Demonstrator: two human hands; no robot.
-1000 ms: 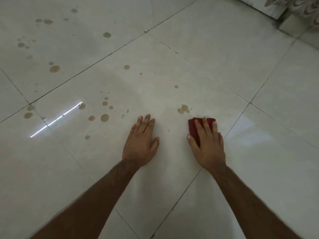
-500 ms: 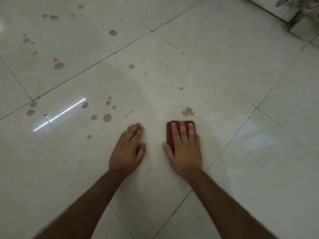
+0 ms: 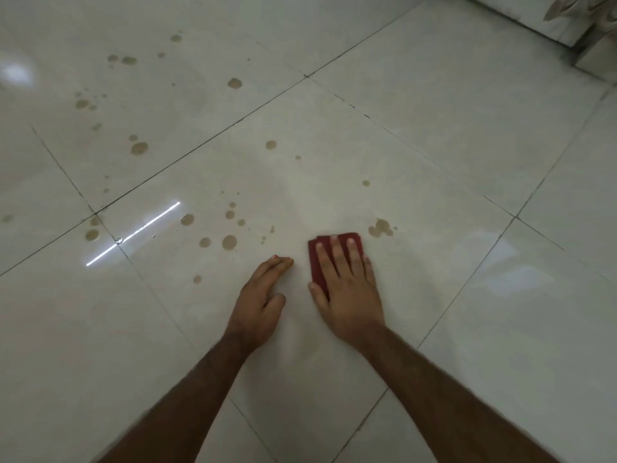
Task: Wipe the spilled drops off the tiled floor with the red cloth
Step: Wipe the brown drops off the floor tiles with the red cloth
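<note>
My right hand (image 3: 347, 289) lies flat on the folded red cloth (image 3: 317, 262), pressing it to the pale tiled floor (image 3: 434, 145). Only the cloth's far and left edges show past my fingers. A brown blotch of drops (image 3: 380, 227) sits just beyond the cloth to the right. My left hand (image 3: 260, 299) rests on the floor beside the cloth, fingers together, holding nothing. More brown drops (image 3: 229, 242) are scattered to the left and farther away, up to a large drop (image 3: 139, 148) on the far tile.
A wall base and a pale object (image 3: 581, 25) stand at the top right corner. A bright light streak (image 3: 133, 233) reflects off the glossy tiles at left. Dark grout lines cross the floor diagonally.
My right hand has slid the red cloth to the left, toward my left hand. My left hand has turned more onto its side, fingers closed together.
</note>
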